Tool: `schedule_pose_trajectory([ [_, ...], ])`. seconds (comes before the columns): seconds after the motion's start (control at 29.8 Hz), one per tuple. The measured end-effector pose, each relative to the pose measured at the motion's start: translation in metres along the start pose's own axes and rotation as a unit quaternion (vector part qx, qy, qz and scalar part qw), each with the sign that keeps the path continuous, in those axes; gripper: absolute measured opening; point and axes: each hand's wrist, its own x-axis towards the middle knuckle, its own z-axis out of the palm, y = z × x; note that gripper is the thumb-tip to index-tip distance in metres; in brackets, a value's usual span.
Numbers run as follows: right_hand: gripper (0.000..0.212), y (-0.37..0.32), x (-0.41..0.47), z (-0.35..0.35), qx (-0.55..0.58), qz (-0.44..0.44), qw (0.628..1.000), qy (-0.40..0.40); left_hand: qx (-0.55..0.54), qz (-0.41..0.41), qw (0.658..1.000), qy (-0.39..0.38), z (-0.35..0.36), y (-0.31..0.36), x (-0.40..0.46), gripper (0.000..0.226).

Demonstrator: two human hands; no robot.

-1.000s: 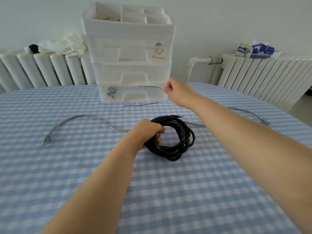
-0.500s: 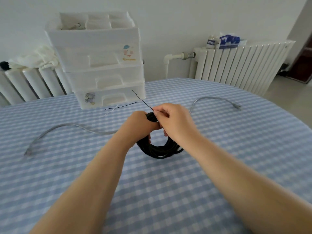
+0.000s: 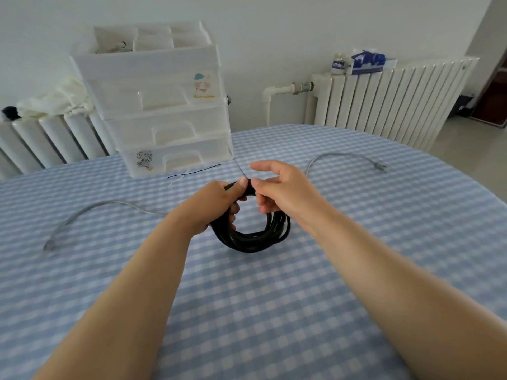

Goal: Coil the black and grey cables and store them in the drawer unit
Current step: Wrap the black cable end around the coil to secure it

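Left hand [image 3: 211, 207] clenched round the top of the coiled black cable [image 3: 255, 237], thumb pressed along the bundle, fingers [image 3: 233, 212] wrapped underneath. Right hand [image 3: 282, 187] just beside it, thumb and curled fingers [image 3: 264, 207] pinching at the same spot on the coil, index finger stretched out straight and free. Thin wire tie [image 3: 239, 168] rising from between the two thumbs, slanting up and away toward the drawer unit; too fine to tell exactly which fingers clamp it. Coil hanging upright from the grip, lower arc touching or nearly touching the blue-and-white checked surface [image 3: 247, 311].

Grey cable [image 3: 104, 208] lying loose and uncoiled across the surface behind the hands, one plug end far left, the other end [image 3: 381, 167] far right, middle stretch hidden by hands and coil. Second thin black tie [image 3: 194, 171] flat on the cloth just in front of the drawer unit, a pale one beside it.

White drawer unit [image 3: 164, 105] at the far edge of the surface, three drawers all closed, open tray with compartments on top. Radiators [image 3: 384, 100] along the wall on both sides, pale cloth [image 3: 60, 100] bundled on the left one, blue packet [image 3: 367, 61] on the right one.
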Motion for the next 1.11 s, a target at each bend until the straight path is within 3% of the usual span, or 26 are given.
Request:
schedule_pose_trajectory([
  [0.13,0.034,0.001,0.0,0.006,-0.087,-0.001,0.996,0.001,0.004,0.015,1.0,0.001,0.003,0.002,-0.001,0.057],
  [0.34,0.006,-0.008,-0.004,0.007,-0.194,0.002,0.979,-0.055,0.062,0.054,0.997,0.011,0.008,0.008,-0.001,0.054],
  [0.4,0.011,-0.019,-0.009,0.0,-0.328,-0.001,0.944,-0.047,0.066,0.063,0.996,0.005,0.012,0.011,-0.003,0.049],
  [0.47,0.031,-0.026,-0.01,-0.007,-0.502,-0.02,0.865,0.006,0.07,0.07,0.995,-0.005,0.014,0.014,-0.006,0.046],
  [0.54,0.05,-0.028,-0.009,-0.015,-0.568,-0.029,0.822,0.024,0.088,0.085,0.992,-0.021,0.015,0.016,-0.008,0.042],
  [0.57,0.056,-0.027,-0.009,-0.019,-0.562,-0.027,0.827,0.003,0.098,0.095,0.99,-0.032,0.015,0.018,-0.01,0.041],
  [0.64,0.062,-0.024,-0.005,-0.026,-0.485,-0.026,0.871,-0.077,0.112,0.117,0.985,-0.05,0.016,0.021,-0.013,0.03],
  [0.74,0.042,-0.019,0.0,-0.029,-0.349,-0.023,0.922,-0.169,0.138,0.159,0.975,-0.07,0.019,0.026,-0.018,0.008],
  [0.84,0.028,-0.013,-0.001,-0.028,-0.295,-0.023,0.944,-0.148,0.157,0.163,0.972,-0.062,0.02,0.027,-0.018,0.014],
  [1.01,0.024,-0.007,-0.002,-0.026,-0.293,-0.032,0.95,-0.105,0.194,0.126,0.972,-0.034,0.018,0.028,-0.019,0.043],
  [1.11,0.02,-0.002,-0.004,-0.025,-0.311,-0.049,0.946,-0.076,0.221,0.118,0.968,-0.026,0.019,0.031,-0.02,0.047],
])
